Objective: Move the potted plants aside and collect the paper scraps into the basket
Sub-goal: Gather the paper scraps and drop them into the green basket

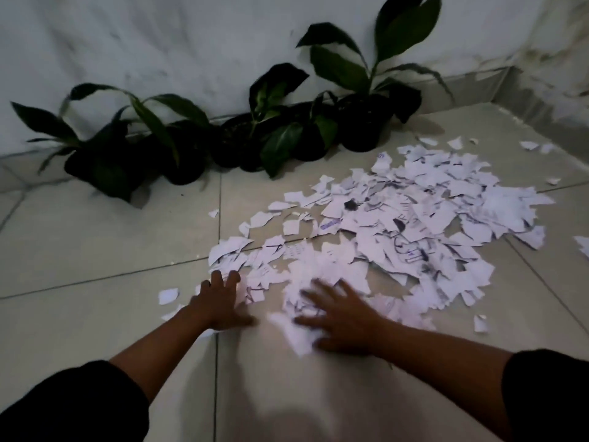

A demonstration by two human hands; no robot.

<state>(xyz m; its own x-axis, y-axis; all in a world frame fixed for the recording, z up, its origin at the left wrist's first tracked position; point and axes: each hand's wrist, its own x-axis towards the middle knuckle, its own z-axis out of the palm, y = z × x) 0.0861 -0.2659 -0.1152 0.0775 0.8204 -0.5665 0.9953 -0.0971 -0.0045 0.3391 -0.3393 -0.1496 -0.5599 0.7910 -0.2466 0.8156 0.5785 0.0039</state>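
Head view. Dim light, some motion blur on the hands.

Floor (pixel 95 250): pale tiles with dark grout lines, filling the lower two thirds of the frame. Wall (pixel 159 43): whitish and stained, running across the top and turning a corner at the upper right.

Potted plants (pixel 255 135): a row of dark pots with broad green leaves, lined up along the foot of the wall from the left of the frame to just right of centre. The leftmost pot (pixel 105 173) leans over. The tallest plant (pixel 369 90) stands at the right end of the row.

Paper scraps (pixel 398 224): a wide heap of torn white pieces, some with dark print, spread over the tiles at centre right, in front of the plants and apart from the pots. Loose bits lie around its edges, a few at the far right and one (pixel 168 295) at lower left.

Left hand (pixel 220 301): lower centre, palm down at the near left edge of the heap, fingers straight and spread, tips touching scraps. It grips nothing.

Right hand (pixel 344 317): just right of it, flat on the near edge of the heap, fingers splayed wide and pressing on scraps. It grips nothing.

Both forearms are bare, with dark sleeves (pixel 79 406) at the bottom corners.
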